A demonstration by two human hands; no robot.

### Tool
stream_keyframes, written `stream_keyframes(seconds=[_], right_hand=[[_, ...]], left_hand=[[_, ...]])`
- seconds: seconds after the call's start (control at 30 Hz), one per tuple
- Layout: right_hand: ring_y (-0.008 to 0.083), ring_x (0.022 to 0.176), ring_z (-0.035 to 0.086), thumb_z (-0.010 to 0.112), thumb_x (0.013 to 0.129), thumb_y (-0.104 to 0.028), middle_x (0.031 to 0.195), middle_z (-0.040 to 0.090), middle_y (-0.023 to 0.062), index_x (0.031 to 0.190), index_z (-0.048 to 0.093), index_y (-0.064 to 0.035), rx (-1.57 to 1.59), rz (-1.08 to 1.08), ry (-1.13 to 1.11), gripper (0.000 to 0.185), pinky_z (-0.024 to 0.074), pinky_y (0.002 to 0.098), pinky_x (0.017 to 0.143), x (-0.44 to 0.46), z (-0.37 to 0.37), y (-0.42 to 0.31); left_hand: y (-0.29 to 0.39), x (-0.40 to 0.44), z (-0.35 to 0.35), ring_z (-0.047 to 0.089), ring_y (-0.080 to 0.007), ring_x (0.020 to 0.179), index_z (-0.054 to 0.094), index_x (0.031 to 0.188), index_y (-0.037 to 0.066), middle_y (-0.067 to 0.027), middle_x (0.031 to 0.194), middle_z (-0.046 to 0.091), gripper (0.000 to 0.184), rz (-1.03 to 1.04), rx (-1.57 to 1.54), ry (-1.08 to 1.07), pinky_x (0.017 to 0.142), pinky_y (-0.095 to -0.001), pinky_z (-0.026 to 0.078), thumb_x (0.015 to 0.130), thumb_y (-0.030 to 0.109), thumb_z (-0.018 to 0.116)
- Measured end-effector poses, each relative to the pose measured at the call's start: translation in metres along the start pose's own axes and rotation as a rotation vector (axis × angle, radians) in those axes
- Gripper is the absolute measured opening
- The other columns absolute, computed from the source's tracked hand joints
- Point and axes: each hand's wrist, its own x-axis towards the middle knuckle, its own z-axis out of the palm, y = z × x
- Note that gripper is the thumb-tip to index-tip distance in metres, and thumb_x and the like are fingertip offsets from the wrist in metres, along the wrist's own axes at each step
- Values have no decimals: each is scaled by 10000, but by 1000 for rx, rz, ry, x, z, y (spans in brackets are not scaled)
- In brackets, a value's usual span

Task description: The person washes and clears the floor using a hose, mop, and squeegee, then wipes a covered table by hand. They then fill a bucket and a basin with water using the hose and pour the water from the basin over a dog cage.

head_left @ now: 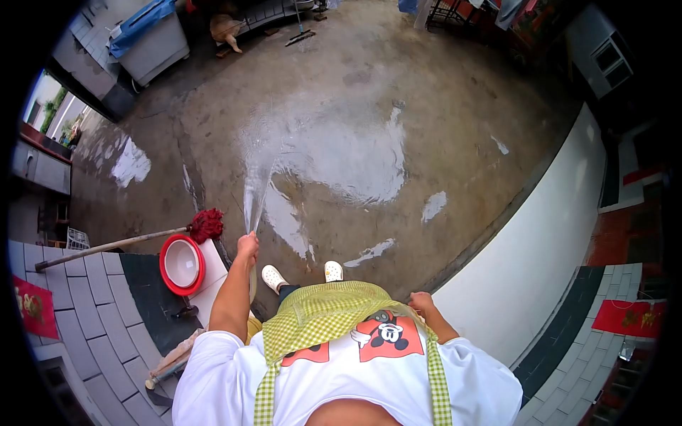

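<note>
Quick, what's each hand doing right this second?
Left hand: closed around a hose, with water spraying out.
Right hand: beside the apron, fingers seemingly curled; whether it holds anything, I can't tell.

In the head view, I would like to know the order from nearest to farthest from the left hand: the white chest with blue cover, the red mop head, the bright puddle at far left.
From the left hand:
1. Red mop head, just to its left.
2. Bright puddle, farther left on the floor.
3. White chest, ahead and left, beyond the puddle.
</note>
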Motion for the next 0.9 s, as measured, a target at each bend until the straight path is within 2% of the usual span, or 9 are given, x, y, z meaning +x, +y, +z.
stream_keyframes(seconds=[0.1,0.3,0.37,0.47,0.63,0.67,0.7,0.77,0.9], right_hand=[[149,457,479,495,812,-242,630,556,65,870,533,-88,52,13,4,168,375,283,384,1,-1,4],[147,564,528,490,806,-263,691,578,43,913,540,-99,5,79,2,202,430,339,521,1,-7,15],[150,587,543,494,798,-277,707,585,37,921,542,-101,-12,88,12,221,435,343,537,-9,-6,21],[145,584,540,500,793,-281,714,588,36,911,546,-102,2,109,29,220,434,338,532,-11,-6,33],[130,561,527,501,786,-265,700,584,39,881,548,-102,32,143,33,194,419,317,511,-18,-4,43],[126,547,519,504,784,-256,692,580,39,883,544,-101,25,143,25,188,411,313,503,-17,-5,48],[126,547,519,504,784,-256,692,580,39,883,544,-101,24,155,23,188,411,313,503,-18,-6,51],[125,540,512,507,788,-258,685,576,37,885,538,-99,43,162,31,190,408,311,497,-20,-5,56],[134,566,520,509,787,-277,729,586,37,911,498,-116,97,165,9,204,409,323,516,-24,2,74]], left_hand=[[4,-14,3,270,-114,310,427,620,130,21,438,332,304,-21,71,-51,302,-274,193,842,337,449],[-37,-34,19,305,-89,363,470,630,113,24,494,381,289,105,368,-443,328,-265,228,852,296,455],[-47,-56,26,325,-82,407,487,646,96,30,528,398,281,50,439,-469,364,-258,260,851,287,466],[-75,-49,36,345,-70,484,517,751,80,20,573,416,259,79,563,-585,421,-237,274,850,316,480],[-89,-34,53,380,-80,512,527,767,55,6,605,451,238,208,649,-458,451,-255,308,843,278,491],[-85,-32,55,382,-95,487,530,765,49,-1,587,454,236,116,643,-425,436,-266,310,843,268,491],[-105,-5,53,378,-108,447,530,758,49,-8,564,455,242,242,631,-408,405,-281,303,840,274,491],[-81,-23,56,555,-272,702,563,820,-27,-159,732,578,367,201,847,-315,638,-376,415,803,334,502],[-83,-17,51,560,-360,841,575,865,-37,-236,849,586,400,269,1016,-320,721,-407,421,796,347,486]])
